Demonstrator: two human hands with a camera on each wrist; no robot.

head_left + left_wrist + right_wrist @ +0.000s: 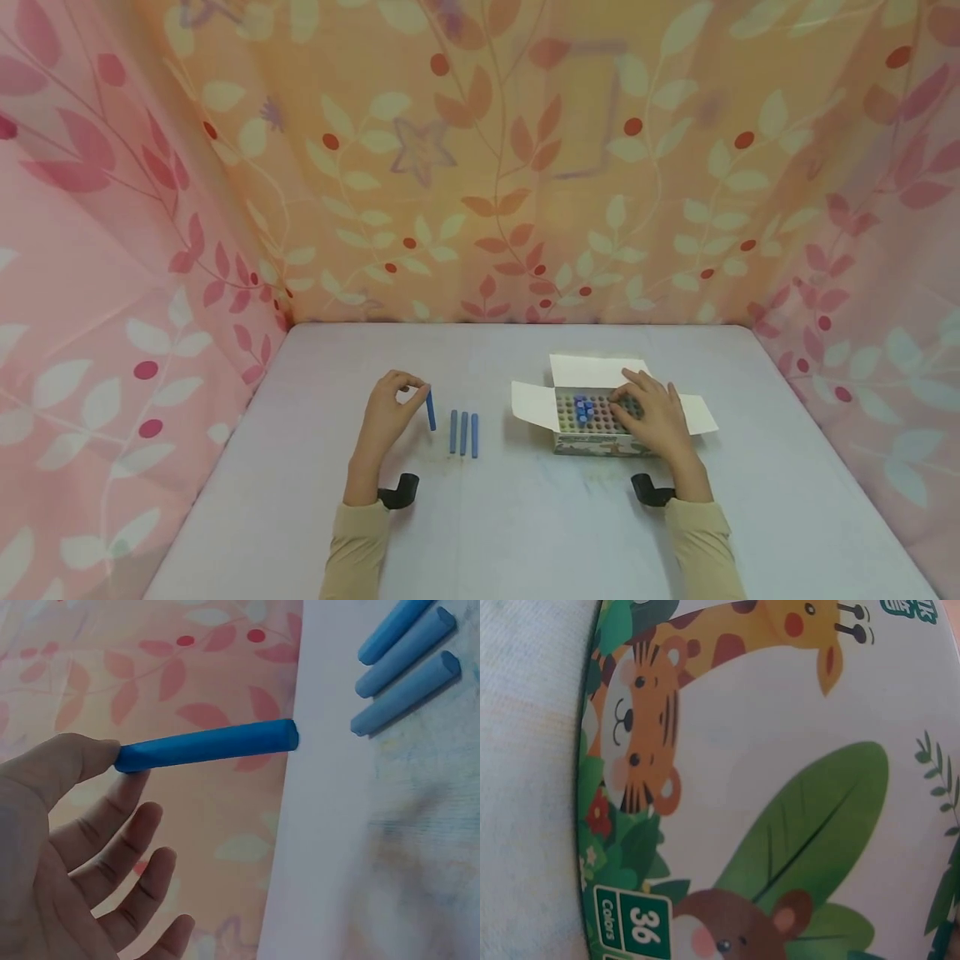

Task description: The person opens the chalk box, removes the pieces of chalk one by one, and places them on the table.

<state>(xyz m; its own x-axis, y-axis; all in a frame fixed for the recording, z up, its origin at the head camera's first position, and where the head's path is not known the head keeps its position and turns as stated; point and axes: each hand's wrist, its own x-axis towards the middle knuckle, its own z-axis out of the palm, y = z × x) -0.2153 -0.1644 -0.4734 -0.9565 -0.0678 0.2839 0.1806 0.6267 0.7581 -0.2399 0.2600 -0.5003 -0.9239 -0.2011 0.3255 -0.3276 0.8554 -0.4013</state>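
Observation:
My left hand [392,406] pinches one end of a blue chalk stick [431,410] between thumb and index finger. In the left wrist view the blue stick [210,745] points away from the fingertips, the other fingers loosely bent. Three more blue sticks [463,433] lie side by side on the table to its right. An open box [600,446] with a grid of round holes holds a few blue sticks [582,408] standing upright. Over the right part of the grid is my right hand [654,412], thumb and index finger bent towards the holes; whether they pinch anything is hidden.
White flaps [596,372] spread outward from the box. Its printed side [727,750] carries animals and the label "36 Colors", filling most of the right wrist view. Faint smudges mark the white table [487,533]. Leaf-patterned curtains [495,167] surround the table at the back and sides.

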